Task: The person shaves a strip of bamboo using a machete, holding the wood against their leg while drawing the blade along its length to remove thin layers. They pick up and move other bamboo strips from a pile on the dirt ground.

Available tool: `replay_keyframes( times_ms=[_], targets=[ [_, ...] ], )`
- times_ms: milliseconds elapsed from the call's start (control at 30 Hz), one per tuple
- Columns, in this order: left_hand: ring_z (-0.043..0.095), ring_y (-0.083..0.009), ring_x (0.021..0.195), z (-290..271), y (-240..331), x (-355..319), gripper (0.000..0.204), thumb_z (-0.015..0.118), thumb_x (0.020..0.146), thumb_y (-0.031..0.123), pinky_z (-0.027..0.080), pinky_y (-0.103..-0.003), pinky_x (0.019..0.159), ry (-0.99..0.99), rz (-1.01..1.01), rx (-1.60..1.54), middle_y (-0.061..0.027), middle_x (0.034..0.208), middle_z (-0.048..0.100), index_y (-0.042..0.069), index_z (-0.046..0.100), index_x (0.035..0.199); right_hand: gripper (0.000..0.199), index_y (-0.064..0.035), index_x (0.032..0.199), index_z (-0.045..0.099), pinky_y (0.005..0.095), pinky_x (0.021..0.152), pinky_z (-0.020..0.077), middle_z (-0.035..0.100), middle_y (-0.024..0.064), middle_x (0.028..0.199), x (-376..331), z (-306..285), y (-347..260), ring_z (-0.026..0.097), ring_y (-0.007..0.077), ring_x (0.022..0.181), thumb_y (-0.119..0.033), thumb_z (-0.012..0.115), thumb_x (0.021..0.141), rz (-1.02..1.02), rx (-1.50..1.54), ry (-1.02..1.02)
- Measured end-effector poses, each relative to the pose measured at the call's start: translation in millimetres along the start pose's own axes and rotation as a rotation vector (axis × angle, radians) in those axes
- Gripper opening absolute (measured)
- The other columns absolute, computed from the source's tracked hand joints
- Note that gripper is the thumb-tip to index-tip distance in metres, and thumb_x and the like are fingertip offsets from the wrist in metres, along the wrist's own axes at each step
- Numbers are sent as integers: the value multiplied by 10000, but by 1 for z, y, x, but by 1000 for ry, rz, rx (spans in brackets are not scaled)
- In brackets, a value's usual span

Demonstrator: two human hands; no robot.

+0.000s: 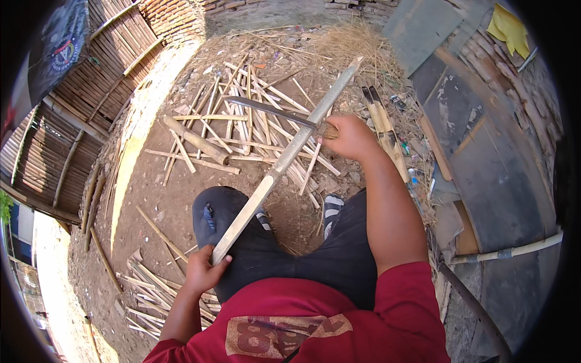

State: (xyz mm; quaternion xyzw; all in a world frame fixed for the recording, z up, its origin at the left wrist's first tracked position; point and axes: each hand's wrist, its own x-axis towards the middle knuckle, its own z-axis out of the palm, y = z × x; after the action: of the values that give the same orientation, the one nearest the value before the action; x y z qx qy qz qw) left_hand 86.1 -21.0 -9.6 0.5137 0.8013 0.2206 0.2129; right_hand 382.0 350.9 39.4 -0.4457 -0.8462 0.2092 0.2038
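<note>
My left hand (pixel 203 270) is closed around the near end of a long split bamboo strip (pixel 260 192). The strip slants up and away to the right, passing over my left thigh. In my right hand (pixel 352 137) is a machete (pixel 266 108), gripped by its handle, with the dark blade pointing left. Blade and strip cross close to the handle; whether they touch I cannot tell. Below them on the ground lies a loose pile of thin bamboo strips (pixel 261 121). A thicker round bamboo piece (pixel 196 140) rests at the pile's left side.
More cut strips (pixel 151 296) lie in a heap by my left side. On the right, split bamboo pieces (pixel 385 130) sit near large dark sheets (pixel 484 163). A woven bamboo wall (pixel 121 42) stands at the far left, and dry grass (pixel 354 48) at the back.
</note>
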Motion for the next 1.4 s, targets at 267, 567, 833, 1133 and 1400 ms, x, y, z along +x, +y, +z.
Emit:
replay_keyframes(
  times_ms=[267,567,833,1133,1400],
  targets=[
    [615,-223,602,5,-7,-2,383,843,856,343,483,-375,586,28,-21,-52,-135,669,625,8,658,885,492,-203,1258,727,469,870,563,741,181,1048,-2,8,-21,708,379,997,-328,830,793,-142,-43,-109],
    [608,-224,595,6,-10,0,378,846,854,334,475,-380,578,32,18,-42,-127,656,612,11,652,873,570,-164,1343,687,461,890,567,734,216,1066,7,10,8,720,357,1029,-346,825,821,35,24,3],
    [618,-211,597,4,-4,-4,370,849,854,331,482,-369,575,43,-12,-65,-122,660,628,9,674,906,464,-216,1242,734,473,890,565,743,178,1083,-2,8,-25,709,380,1025,-368,817,812,-158,-77,-184],
    [622,-223,604,2,-1,0,356,841,854,318,489,-371,590,17,21,-20,-132,674,634,11,671,909,544,-38,1216,725,454,873,556,739,233,1038,5,9,10,713,405,987,-353,845,790,24,26,7],
    [623,-228,605,3,-2,-3,366,841,851,331,485,-378,587,23,-19,-23,-133,671,630,14,666,901,569,-184,1328,696,461,952,549,733,200,1133,0,1,-13,700,374,1075,-322,830,792,-88,15,-143]
  ],
)
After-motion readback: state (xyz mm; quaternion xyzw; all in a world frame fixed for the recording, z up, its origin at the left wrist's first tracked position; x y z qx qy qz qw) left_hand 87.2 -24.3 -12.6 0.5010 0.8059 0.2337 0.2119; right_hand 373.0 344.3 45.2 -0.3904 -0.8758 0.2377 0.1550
